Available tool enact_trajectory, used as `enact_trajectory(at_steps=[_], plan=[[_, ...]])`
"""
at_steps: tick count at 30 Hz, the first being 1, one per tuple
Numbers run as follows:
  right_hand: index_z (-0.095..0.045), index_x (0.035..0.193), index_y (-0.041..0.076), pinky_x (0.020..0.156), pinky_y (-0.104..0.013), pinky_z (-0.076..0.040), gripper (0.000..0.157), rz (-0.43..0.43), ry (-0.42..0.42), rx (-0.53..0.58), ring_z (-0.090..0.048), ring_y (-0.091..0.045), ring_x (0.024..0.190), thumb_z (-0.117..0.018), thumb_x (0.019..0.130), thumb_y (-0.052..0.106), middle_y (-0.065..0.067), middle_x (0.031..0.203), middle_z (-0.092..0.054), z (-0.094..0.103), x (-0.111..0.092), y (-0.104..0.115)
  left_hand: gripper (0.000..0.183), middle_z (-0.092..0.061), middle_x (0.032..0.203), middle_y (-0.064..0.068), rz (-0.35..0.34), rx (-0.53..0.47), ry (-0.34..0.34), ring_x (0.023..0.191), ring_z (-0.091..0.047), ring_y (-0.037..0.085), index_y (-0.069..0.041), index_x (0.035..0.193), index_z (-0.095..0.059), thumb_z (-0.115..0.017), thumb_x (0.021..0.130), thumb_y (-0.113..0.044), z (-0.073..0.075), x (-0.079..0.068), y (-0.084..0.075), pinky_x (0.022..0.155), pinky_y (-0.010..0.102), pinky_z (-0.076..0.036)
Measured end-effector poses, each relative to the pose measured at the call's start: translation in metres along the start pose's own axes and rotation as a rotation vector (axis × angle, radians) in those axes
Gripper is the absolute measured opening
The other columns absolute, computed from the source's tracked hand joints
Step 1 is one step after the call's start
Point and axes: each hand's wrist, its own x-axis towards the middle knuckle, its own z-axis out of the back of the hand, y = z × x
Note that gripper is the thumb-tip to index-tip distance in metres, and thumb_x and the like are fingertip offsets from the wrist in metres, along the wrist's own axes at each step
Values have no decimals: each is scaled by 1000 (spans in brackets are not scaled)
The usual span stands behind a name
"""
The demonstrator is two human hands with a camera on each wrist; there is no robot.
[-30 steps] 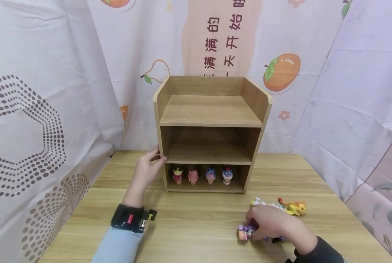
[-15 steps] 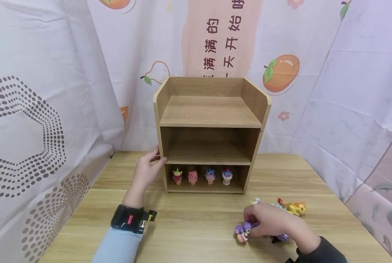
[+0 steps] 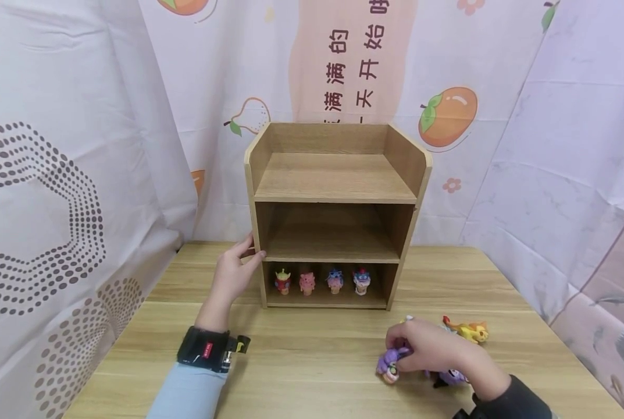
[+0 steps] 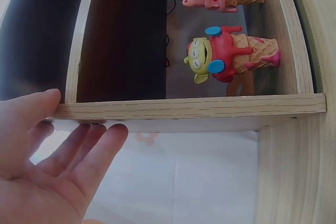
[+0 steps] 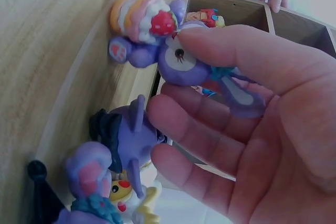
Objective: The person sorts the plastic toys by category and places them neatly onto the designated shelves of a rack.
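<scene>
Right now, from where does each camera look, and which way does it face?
Head: worn on the head, facing forward and down at the wooden shelf unit; left grip, right grip and forearms show.
Left wrist: worn there, facing the wooden shelf unit's side panel edge and the green alien figurine; only the left grip shows.
Right wrist: worn there, facing the purple rabbit figurine that the right grip pinches; the left grip appears at the top.
Shared: head and left wrist both show the green alien figurine.

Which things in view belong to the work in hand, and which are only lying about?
In the work, apparently:
purple rabbit figure, in right hand
wooden shelf, held by left hand
shelved figures
loose figures, probably

Seemingly only surroundings:
printed cloth
black wristband
</scene>
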Motion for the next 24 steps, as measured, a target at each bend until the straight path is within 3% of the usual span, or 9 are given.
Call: enact_trajectory(at_steps=[12, 24], plan=[[-68, 97, 23, 62, -23, -49, 22, 3, -74, 9, -55, -1, 74, -81, 82, 12, 16, 85, -61, 8, 1, 3, 58, -55, 146, 15, -7, -1, 0, 118, -65, 34, -9, 151, -50, -72, 98, -21, 0, 0, 0, 92, 48, -57], [-70, 100, 20, 59, -23, -51, 25, 54, -242, -26, -60, -8, 75, -82, 81, 10, 15, 87, -63, 15, 2, 4, 58, -55, 146, 15, 8, 6, -1, 118, -65, 32, -11, 151, -50, -71, 98, -23, 0, 0, 0, 92, 47, -57]])
